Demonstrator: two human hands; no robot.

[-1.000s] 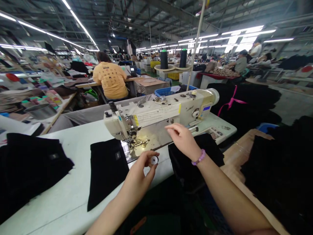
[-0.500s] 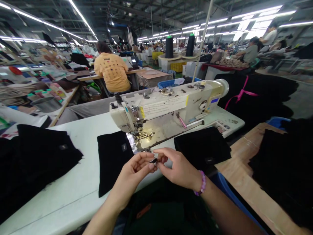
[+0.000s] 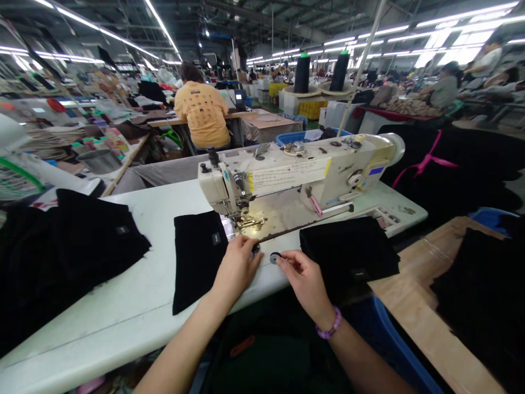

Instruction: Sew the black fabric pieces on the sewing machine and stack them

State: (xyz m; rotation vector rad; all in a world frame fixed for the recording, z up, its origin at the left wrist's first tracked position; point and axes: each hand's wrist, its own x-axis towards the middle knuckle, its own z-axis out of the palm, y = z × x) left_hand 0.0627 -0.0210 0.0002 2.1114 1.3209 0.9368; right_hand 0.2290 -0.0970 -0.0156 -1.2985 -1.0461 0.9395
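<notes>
In my right hand (image 3: 305, 279) a bobbin (image 3: 274, 257) is pinched between thumb and fingertips, its grey disc face showing, just above the table's front edge. My left hand (image 3: 238, 262) is closed around a small round metal part (image 3: 256, 248) at the tabletop, partly hidden by the fingers; it looks like a bobbin case. Behind both hands stands the sewing machine (image 3: 283, 169), its needle area lit. A black fabric piece (image 3: 197, 257) with a small label lies left of my left hand. Folded black fabric (image 3: 348, 246) lies to the right of my right hand.
More black fabric (image 3: 98, 235) covers the left of the white table (image 3: 123, 295). At right are a wooden board (image 3: 410, 273) and a blue bin (image 3: 385, 317). Two thread cones (image 3: 301, 74) stand behind the machine. A person in a yellow shirt (image 3: 200, 112) sits beyond.
My hands were together on a small dark metal piece; now they are apart. My right hand holds the bobbin, and the left has moved to the round metal part on the table. The view shifted left.
</notes>
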